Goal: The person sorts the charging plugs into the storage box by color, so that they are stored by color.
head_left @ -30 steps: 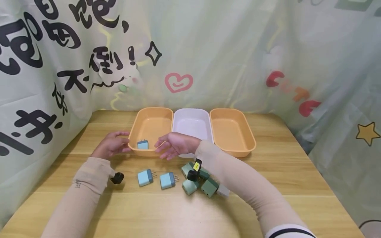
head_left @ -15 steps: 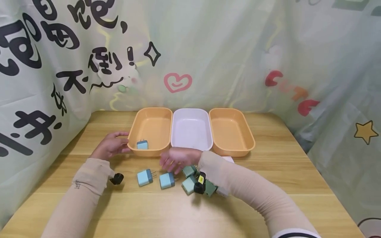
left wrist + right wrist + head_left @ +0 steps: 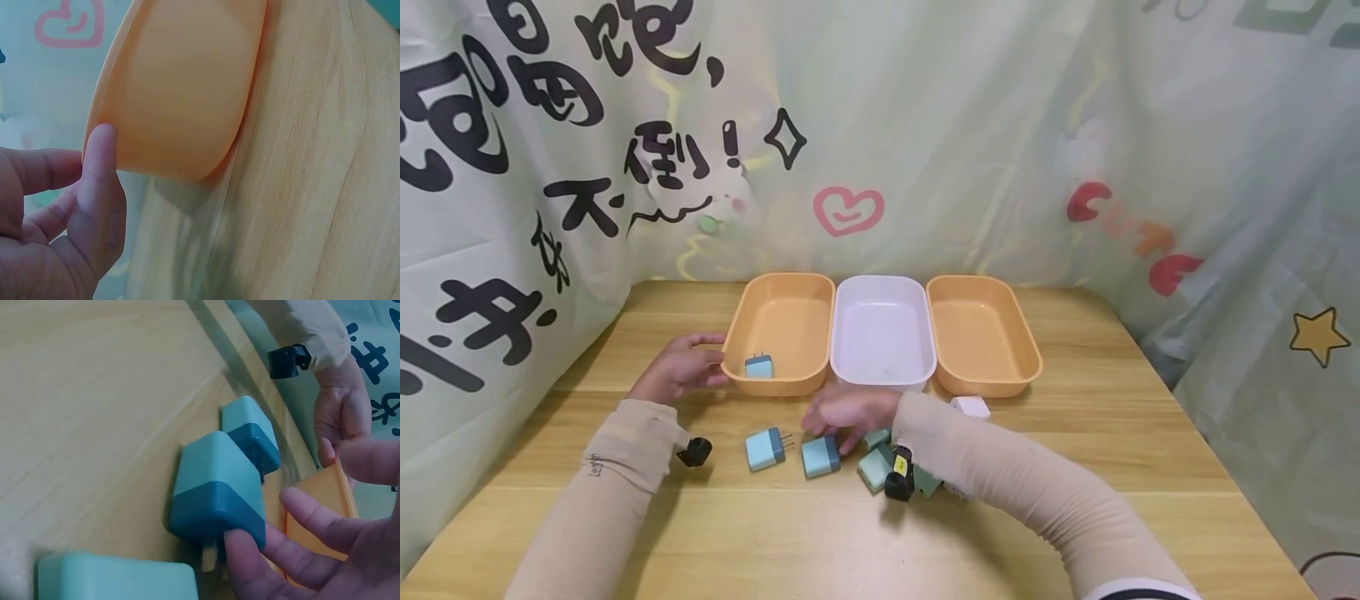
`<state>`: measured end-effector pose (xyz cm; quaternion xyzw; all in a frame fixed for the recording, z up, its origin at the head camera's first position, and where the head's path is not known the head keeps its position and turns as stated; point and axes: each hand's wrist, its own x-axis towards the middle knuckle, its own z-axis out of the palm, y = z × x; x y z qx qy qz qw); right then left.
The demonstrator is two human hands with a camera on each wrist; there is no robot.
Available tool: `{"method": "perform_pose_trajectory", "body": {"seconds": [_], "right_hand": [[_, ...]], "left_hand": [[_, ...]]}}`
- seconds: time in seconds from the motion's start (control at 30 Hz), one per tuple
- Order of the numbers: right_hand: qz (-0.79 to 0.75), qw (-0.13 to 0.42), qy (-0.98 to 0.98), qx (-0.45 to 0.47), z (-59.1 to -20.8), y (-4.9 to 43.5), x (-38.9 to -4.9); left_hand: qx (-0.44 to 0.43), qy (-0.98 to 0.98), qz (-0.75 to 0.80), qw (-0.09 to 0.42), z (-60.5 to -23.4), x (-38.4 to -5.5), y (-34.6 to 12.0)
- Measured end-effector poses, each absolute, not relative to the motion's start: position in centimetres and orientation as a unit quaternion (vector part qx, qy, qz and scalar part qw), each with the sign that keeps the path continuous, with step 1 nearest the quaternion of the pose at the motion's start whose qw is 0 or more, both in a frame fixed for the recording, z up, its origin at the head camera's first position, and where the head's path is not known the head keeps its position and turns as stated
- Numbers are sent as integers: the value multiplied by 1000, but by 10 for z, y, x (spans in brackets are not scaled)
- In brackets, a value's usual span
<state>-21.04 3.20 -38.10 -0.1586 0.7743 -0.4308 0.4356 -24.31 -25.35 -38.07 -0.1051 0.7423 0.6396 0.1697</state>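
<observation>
My right hand (image 3: 833, 423) hangs low over the table, fingers spread. One fingertip (image 3: 241, 542) touches the dark end of a blue charger plug (image 3: 820, 456) (image 3: 214, 487); nothing is gripped. A second blue plug (image 3: 765, 448) (image 3: 251, 430) lies just left of it. A third blue plug (image 3: 759, 366) sits in the left orange tray (image 3: 784, 287). My left hand (image 3: 691, 367) rests on the table beside that tray (image 3: 181, 94), with its thumb (image 3: 100, 159) against the outer wall.
A white tray (image 3: 880, 287) and a second orange tray (image 3: 1030, 354) stand to the right, both without plugs. Several green plugs (image 3: 875, 468) (image 3: 112, 578) cluster under my right forearm. A white plug (image 3: 972, 407) lies before the right tray. Printed curtains enclose the table.
My right hand has dropped from the left orange tray's front rim toward me, down onto the blue plug on the table. The left hand has stayed put.
</observation>
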Motion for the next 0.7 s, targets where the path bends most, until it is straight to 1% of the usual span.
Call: {"method": "perform_pose_trajectory", "body": {"seconds": [0.3,0.7], "right_hand": [[-342,375,836,-209,-385,23,-202],[-282,348,862,-239,-382,20,-200]], "left_hand": [[-108,739,644,167,-380,-242,-252],[-106,744,640,164,-381,-242,-252]]}}
